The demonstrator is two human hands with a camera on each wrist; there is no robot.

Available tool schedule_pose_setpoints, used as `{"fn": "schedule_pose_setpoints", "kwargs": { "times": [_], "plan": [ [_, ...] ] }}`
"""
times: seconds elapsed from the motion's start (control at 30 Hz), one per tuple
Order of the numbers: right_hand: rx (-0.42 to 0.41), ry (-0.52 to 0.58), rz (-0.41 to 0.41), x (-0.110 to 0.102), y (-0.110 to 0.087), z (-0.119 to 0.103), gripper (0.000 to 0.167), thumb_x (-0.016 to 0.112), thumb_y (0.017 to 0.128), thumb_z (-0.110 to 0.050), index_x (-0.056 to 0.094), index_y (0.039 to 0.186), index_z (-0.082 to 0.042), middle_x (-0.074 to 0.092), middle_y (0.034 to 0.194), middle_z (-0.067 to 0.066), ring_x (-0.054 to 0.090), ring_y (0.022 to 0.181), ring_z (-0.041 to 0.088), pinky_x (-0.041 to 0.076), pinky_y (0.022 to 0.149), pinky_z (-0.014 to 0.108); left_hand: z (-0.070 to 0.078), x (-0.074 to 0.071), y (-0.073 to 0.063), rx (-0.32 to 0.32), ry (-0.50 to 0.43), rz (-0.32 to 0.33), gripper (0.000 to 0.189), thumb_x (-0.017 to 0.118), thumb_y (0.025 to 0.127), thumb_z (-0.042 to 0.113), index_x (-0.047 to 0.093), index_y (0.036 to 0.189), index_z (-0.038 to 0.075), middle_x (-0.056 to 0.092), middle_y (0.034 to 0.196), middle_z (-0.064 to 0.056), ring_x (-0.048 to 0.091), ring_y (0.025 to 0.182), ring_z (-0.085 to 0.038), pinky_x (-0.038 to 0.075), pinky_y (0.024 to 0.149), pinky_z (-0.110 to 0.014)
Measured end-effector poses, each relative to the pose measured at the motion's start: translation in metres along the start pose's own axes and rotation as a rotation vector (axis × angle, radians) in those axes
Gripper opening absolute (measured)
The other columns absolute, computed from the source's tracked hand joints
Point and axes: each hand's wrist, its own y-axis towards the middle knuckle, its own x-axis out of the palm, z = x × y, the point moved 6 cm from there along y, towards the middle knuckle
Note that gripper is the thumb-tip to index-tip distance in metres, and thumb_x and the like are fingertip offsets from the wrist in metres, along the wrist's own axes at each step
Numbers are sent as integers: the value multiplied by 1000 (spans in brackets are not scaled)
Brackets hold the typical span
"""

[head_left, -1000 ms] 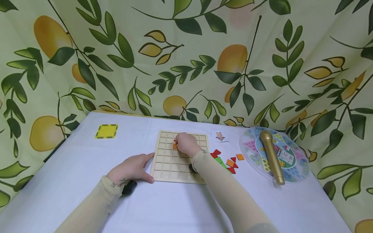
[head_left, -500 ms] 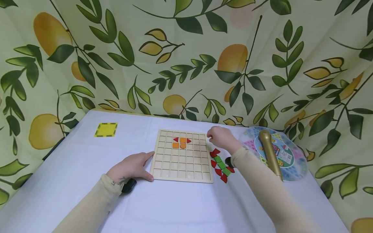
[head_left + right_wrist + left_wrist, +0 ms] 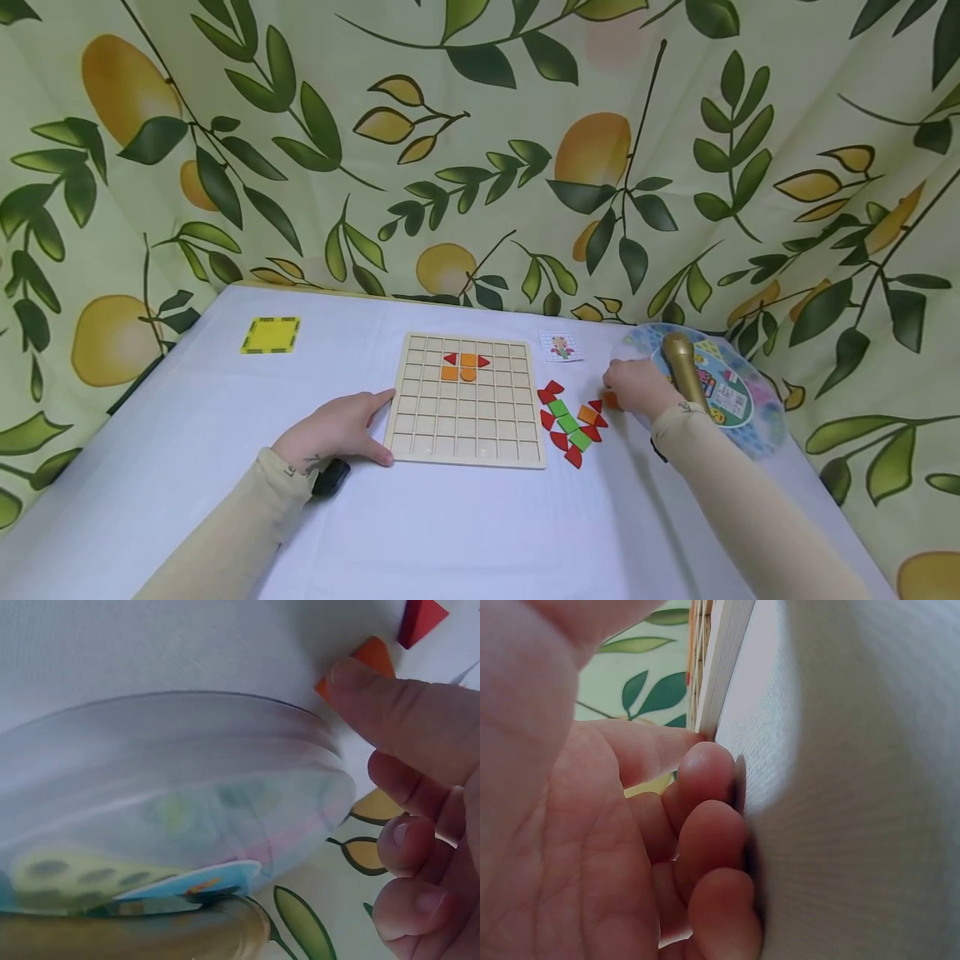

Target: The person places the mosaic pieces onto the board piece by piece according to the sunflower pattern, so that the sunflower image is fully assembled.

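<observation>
My left hand (image 3: 339,429) rests on the table at the left edge of a wooden grid board (image 3: 427,421). Its thumb and index finger touch that edge, while the other fingertips bend down to the cloth in the left wrist view. On the board sit two orange squares (image 3: 449,373), an orange disc (image 3: 468,375) and two red triangles (image 3: 483,362). My right hand (image 3: 637,386), beside the plastic case, pinches an orange square tile (image 3: 375,656); its thumb lies on the tile, and the index fingertip is hidden.
Loose red and green tiles (image 3: 567,423), with an orange square (image 3: 588,415), lie right of the board. A small picture card (image 3: 560,347) is behind them. A gold microphone (image 3: 681,358) lies on the round plastic case (image 3: 765,425). A yellow square (image 3: 271,335) is at the far left.
My right hand has left the board, where its orange and red pieces now show, and moved right past the loose tiles to the orange square tile. The left hand keeps its place.
</observation>
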Motion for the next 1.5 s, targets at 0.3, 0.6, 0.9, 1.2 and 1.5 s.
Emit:
{"fn": "schedule_pose_setpoints", "kwargs": {
  "times": [0.3,0.6,0.9,1.2,1.5],
  "plan": [
    [-20,-31,40,4,2,3,10,70,79,-6,66,85,-14,54,76,2,47,67,21,45,66,32,0,0,1,16,16,0,106,87,54,40,38,140,4,60,103,-5,53,97,-19,43,91,-42],
    [33,142,41,-12,19,-19,7,73,79,-15,66,78,-13,59,71,-1,50,70,19,45,67,32,-1,1,1,4,3,-3,105,87,54,40,38,140,4,60,111,-8,53,106,-22,42,94,-44],
    [-78,224,111,-46,50,-105,3,67,84,-14,69,82,-12,64,82,0,52,75,17,45,65,28,-3,2,2,-7,-6,-2,105,88,53,39,39,140,6,60,103,-5,52,97,-18,43,91,-42],
    [-132,205,98,-36,70,-151,11,60,87,-10,71,90,-12,66,91,1,54,81,17,48,76,33,-2,2,2,-8,-12,-5,106,88,52,38,39,140,6,61,101,-5,51,95,-18,43,91,-42],
    [-128,202,138,-31,77,-155,14,58,87,-8,72,86,-12,66,89,1,54,78,17,48,74,34,-2,2,3,-18,-19,-9,106,88,52,37,38,141,6,57,90,-2,49,89,-18,43,88,-41]
  ]
}}
